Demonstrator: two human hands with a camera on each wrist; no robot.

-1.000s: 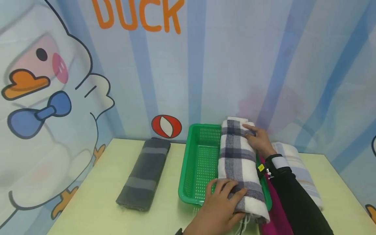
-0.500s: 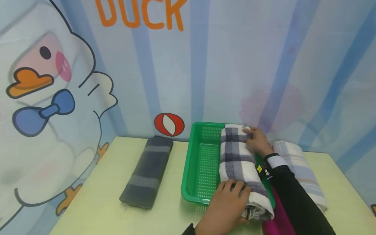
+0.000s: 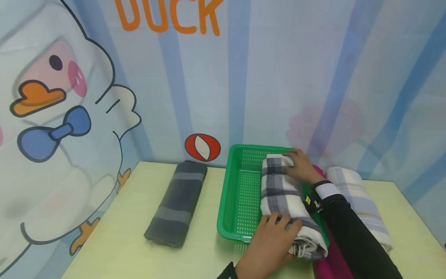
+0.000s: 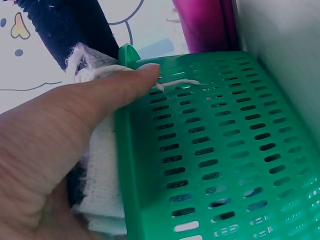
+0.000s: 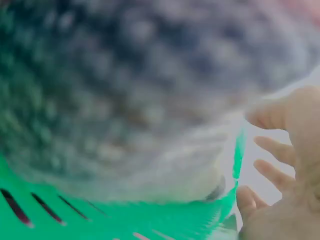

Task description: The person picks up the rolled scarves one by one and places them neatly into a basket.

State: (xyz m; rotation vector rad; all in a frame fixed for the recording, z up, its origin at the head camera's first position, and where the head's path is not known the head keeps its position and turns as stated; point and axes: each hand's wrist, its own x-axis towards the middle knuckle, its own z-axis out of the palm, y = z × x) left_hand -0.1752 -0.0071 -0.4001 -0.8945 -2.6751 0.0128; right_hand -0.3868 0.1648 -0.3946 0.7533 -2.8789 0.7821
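Note:
A rolled plaid scarf, white with grey-purple checks, lies lengthwise in the right part of a green perforated basket. Its fringed near end sticks out over the basket's front rim. My left hand holds this near end, with bent fingers on top. In the left wrist view the thumb lies beside the white fringe, against the basket's outer wall. My right hand touches the scarf's far end at the back rim. The right wrist view is mostly filled by blurred cloth, with the right fingers spread and slightly bent beside the rim.
A folded dark grey scarf with lighter bands lies left of the basket. Right of it are a magenta cloth, partly under the right arm, and a pale striped scarf. A printed duck curtain hangs behind the table.
The plaid scarf has sunk lower into the basket, and its far end has come down inside the back rim. Both hands have stayed at its two ends. The view has shifted slightly.

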